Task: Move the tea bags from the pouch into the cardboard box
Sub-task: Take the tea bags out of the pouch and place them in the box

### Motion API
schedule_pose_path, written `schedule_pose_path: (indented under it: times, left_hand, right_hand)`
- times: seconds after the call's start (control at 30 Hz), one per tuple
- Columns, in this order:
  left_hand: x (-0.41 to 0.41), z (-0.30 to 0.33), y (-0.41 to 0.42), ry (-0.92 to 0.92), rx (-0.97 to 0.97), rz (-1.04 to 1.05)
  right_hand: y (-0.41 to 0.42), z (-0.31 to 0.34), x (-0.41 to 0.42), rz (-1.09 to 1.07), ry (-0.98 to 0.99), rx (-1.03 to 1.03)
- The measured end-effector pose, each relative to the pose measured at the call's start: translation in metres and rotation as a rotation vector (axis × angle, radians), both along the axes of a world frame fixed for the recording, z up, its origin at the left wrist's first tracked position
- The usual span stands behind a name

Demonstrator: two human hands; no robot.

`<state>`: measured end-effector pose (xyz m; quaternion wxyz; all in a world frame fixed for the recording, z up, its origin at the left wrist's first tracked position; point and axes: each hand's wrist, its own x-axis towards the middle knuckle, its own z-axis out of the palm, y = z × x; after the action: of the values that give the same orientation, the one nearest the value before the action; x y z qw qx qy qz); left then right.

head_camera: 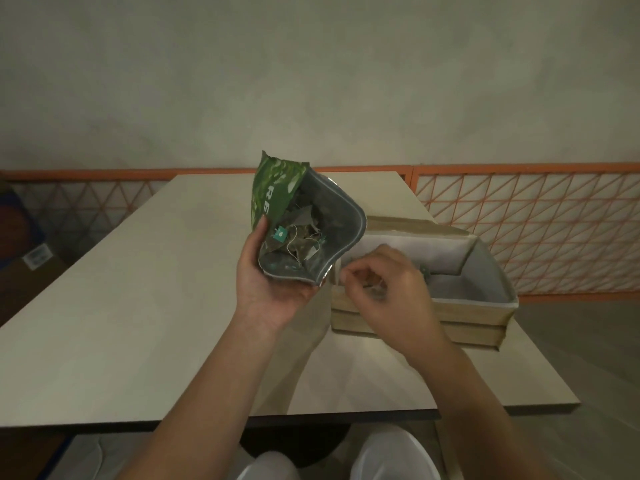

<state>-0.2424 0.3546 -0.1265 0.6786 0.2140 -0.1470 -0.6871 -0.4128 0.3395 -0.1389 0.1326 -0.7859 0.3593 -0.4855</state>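
We hold the pouch (277, 199) in our left hand (266, 289), palm up, fingers wrapped round its bottom and thumb on its left side. It is lifted above the tabletop (121, 306), its long side leaning up and away, its open mouth facing us. Tea bags (301, 237) lie inside. Our right hand (388, 285) is curled over the near left corner of the box (485, 317), fingers pinched on a tea bag (375, 289). The open box sits on the right of the tabletop.
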Motion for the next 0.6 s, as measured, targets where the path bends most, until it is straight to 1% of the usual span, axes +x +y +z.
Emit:
schedule_pose_path:
  times: [0.07, 0.13, 0.2, 0.23, 0.3, 0.33, 0.53, 0.6]
  left_hand:
    - [0.001, 0.0, 0.001, -0.002, 0.012, 0.016]
    - [0.001, 0.003, 0.004, 0.002, 0.003, 0.024]
    - [0.001, 0.005, 0.006, 0.003, 0.002, 0.041]
    - [0.002, 0.005, 0.007, -0.004, 0.009, 0.054]
    - [0.003, 0.006, 0.008, -0.021, 0.028, 0.079]
    - [0.004, 0.006, 0.008, -0.025, 0.034, 0.085]
    - [0.005, 0.01, 0.009, -0.002, 0.035, 0.091]
    - [0.006, 0.01, 0.008, 0.006, 0.035, 0.091]
  right_hand:
    - [0.002, 0.01, 0.011, -0.04, -0.074, -0.081]
    - [0.003, 0.023, 0.026, -0.06, -0.043, -0.147]
    - [0.002, 0.039, 0.042, -0.037, 0.094, -0.155]
    - [-0.001, 0.046, 0.051, -0.043, 0.204, -0.145]
    - [-0.007, 0.057, 0.068, -0.123, 0.434, -0.171]
    - [-0.012, 0.062, 0.076, -0.168, 0.519, -0.178]
    - [-0.028, 0.078, 0.099, -0.269, 0.87, -0.025]
    - [-0.029, 0.08, 0.098, -0.274, 0.904, -0.009]
